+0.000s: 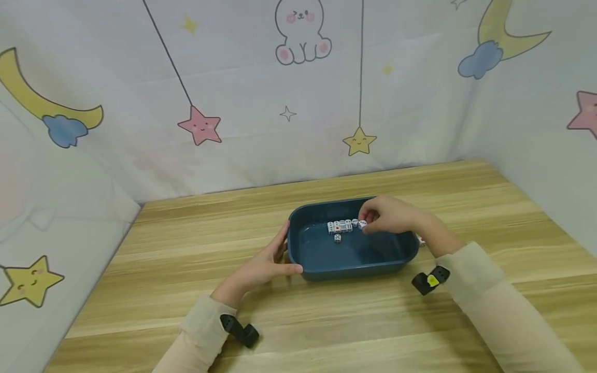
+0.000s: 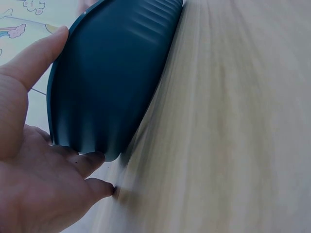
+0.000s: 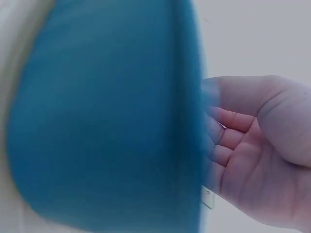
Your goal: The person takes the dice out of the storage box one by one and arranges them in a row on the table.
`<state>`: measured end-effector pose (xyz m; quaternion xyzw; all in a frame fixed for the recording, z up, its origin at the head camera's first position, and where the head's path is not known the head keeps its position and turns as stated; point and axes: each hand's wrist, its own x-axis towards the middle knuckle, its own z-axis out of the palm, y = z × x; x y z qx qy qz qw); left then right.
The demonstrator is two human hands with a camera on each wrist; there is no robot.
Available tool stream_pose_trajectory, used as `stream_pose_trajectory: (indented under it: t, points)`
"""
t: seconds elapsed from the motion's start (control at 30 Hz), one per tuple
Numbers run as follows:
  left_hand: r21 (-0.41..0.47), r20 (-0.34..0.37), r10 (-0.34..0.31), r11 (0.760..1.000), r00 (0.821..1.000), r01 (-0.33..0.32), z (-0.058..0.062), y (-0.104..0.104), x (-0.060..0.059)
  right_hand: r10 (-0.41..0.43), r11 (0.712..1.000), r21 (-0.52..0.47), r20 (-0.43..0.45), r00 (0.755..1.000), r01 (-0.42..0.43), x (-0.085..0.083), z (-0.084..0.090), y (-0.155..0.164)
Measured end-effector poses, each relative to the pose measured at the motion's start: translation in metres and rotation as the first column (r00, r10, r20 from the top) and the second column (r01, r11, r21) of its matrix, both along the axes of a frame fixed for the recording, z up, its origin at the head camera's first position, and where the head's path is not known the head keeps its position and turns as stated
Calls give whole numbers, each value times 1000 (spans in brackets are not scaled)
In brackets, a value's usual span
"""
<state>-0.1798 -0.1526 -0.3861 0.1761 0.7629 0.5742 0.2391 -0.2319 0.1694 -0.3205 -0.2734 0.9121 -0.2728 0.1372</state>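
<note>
Dice (image 1: 342, 226): about nine in tray (image 1: 326, 259).

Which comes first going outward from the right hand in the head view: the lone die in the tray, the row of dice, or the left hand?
1. Row of dice: at the fingertips of the right hand, along the far side of the blue tray.
2. Lone die: just nearer the camera than the row.
3. Left hand: on the tray's left outer wall.

Dice (image 1: 342, 226) in tray (image 1: 354, 264) (on table (image 1: 186, 248))
</note>
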Motion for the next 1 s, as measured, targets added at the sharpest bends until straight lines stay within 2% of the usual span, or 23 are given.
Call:
stream_pose_trajectory:
  t: [0.23, 0.53, 0.7, 1.0]
  points:
    - [-8, 5, 0, 1000, 1000, 0, 1, -1, 0, -43, 998, -42, 1, 999, 43, 5, 18, 32]
    - [-16, 12, 3, 1000, 1000, -3, 0, 0, 0, -116, 993, -42, -35, 993, 114, 11, 21, 76]
    - [-12, 8, 14, 1000, 1000, -14, -1, -1, -1, -150, 989, -11, -47, 988, 150, 13, 16, 99]
    - [1, 1, 0, 1000, 1000, 0, -1, 0, -1, -217, 975, 40, -65, 974, 220, 19, -5, 137]
